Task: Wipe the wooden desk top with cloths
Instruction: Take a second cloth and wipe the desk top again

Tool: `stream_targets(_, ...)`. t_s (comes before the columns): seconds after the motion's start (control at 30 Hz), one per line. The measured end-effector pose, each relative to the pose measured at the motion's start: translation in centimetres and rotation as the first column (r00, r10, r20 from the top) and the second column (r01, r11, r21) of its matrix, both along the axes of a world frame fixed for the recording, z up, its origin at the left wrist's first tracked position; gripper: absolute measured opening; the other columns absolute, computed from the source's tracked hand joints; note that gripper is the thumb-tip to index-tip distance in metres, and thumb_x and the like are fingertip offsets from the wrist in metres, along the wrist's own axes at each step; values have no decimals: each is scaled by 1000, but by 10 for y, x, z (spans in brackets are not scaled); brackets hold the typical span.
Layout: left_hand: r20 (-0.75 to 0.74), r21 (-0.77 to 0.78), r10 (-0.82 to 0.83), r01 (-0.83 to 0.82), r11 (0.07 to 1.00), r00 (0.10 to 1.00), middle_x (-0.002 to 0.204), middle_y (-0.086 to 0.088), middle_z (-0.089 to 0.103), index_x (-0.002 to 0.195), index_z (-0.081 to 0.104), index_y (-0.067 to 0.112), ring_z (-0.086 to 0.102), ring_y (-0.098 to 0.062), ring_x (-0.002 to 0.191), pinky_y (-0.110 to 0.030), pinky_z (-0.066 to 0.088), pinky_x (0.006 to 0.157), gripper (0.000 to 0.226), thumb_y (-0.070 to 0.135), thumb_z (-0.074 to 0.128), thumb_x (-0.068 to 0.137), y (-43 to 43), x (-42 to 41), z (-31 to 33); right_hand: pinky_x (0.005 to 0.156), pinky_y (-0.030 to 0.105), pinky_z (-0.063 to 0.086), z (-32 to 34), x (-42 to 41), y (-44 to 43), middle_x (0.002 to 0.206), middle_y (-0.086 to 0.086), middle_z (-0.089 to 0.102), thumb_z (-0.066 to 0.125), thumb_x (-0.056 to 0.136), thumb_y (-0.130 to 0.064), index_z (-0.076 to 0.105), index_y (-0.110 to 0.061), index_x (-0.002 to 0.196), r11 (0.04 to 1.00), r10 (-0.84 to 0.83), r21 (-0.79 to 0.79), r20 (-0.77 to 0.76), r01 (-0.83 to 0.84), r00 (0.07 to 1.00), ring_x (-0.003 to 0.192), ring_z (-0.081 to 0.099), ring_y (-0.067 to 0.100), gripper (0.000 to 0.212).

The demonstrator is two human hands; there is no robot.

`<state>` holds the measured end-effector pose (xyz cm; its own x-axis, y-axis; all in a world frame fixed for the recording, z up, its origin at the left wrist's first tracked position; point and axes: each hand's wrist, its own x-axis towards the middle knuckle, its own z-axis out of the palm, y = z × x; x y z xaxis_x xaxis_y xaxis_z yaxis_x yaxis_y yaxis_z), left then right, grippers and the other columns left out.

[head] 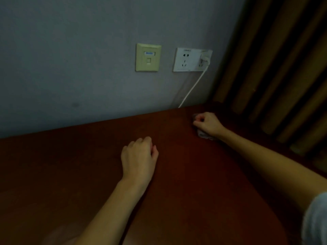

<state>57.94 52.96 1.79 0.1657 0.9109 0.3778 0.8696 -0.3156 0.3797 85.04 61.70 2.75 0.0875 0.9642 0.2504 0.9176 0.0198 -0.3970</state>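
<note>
**Item: wooden desk top, wiping in progress.**

- Right hand: fingers curled tight round a crumpled pale cloth, which it presses to the wood at the far corner. The cloth shows beneath the palm and at the fingertips.
- Left hand: well apart from the right, nearer the body, resting on bare wood. Fingers loosely curled, nothing visible in them (no second cloth shows).
- Beyond the right hand: white cable dropping behind the desk edge from a plug in the power socket. Beyond the left hand: network socket plate.
- To the right of the right hand: curtain.
- Containers: none in view.

Step, as judged: corner stroke. The next move likely calls for drawing the cloth back toward the left hand under steady pressure, keeping clear of the cable.
</note>
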Motion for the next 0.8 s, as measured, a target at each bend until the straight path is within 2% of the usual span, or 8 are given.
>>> stream_targets(0.1, -20, 2, 2, -2, 1000, 1000, 75, 7, 47, 81, 44, 22, 45, -11, 68, -26, 33, 63, 18, 30, 43, 97, 0, 3, 1, 58, 26, 44, -4, 13, -45, 61, 8, 60, 57, 76, -11, 43, -8, 52, 997, 73, 15, -40, -73, 997, 60, 62, 7, 28)
stream_targets(0.17, -49, 9, 2, -1, 1000, 999, 78, 5, 50, 88, 50, 20, 46, -11, 69, -27, 35, 63, 17, 29, 41, 98, -1, 5, 1, 54, 12, 34, -5, -7, -77, 58, 1, 52, 50, 70, -23, 36, -17, 50, 978, 207, 8, -39, -207, 978, 56, 55, 6, 25)
stream_targets(0.3, -74, 12, 17, -16, 1000, 997, 87, 1, 59, 95, 54, 17, 56, -17, 77, -28, 35, 64, 18, 29, 41, 98, -1, 7, 1, 63, 15, 30, -11, -68, -85, 59, 6, 48, 47, 73, -23, 40, -13, 53, 853, 522, -10, 28, -522, 853, 60, 43, 9, 23)
stream_targets(0.4, -99, 20, 27, -25, 999, 995, 93, 0, 61, 98, 53, 19, 58, -20, 86, -28, 29, 66, 18, 31, 40, 97, -1, 7, 3, 59, 14, 29, -9, -105, -45, 56, -2, 44, 41, 80, -29, 43, -15, 58, 805, 593, 17, -43, -593, 804, 58, 40, 7, 26)
stream_targets(0.5, -110, 29, 27, -24, 999, 994, 90, 0, 60, 95, 53, 19, 58, -20, 83, -30, 32, 66, 15, 31, 43, 96, 0, 7, 1, 61, 22, 28, -8, -127, 10, 56, -14, 43, 35, 82, -39, 40, -23, 57, 844, 535, 52, -27, -533, 844, 54, 41, 2, 30)
stream_targets(0.67, -61, 99, 16, -10, 995, 998, 66, 5, 46, 73, 38, 23, 45, -14, 59, -28, 31, 54, 24, 27, 54, 91, 3, 6, -7, 63, 33, 32, -6, -99, 72, 73, 19, 64, 50, 96, -24, 60, -6, 67, 962, 273, 9, 16, -273, 962, 68, 56, 24, 36)
stream_targets(0.73, -54, 114, 0, 6, 994, 999, 64, 7, 43, 72, 38, 24, 41, -11, 55, -27, 30, 52, 26, 26, 56, 90, 2, 6, -6, 60, 29, 26, 0, -61, 71, 81, 20, 67, 49, 96, -26, 60, -9, 67, 996, 85, 22, 97, -88, 992, 77, 62, 28, 35)
stream_targets(0.8, -70, 108, -9, 16, 994, 998, 63, 7, 45, 72, 42, 23, 42, -11, 53, -26, 30, 50, 23, 25, 56, 91, 1, 5, -5, 60, 26, 28, 3, -24, 54, 74, 15, 67, 50, 94, -27, 56, -14, 62, 999, -14, 48, 133, 8, 991, 74, 63, 25, 35)
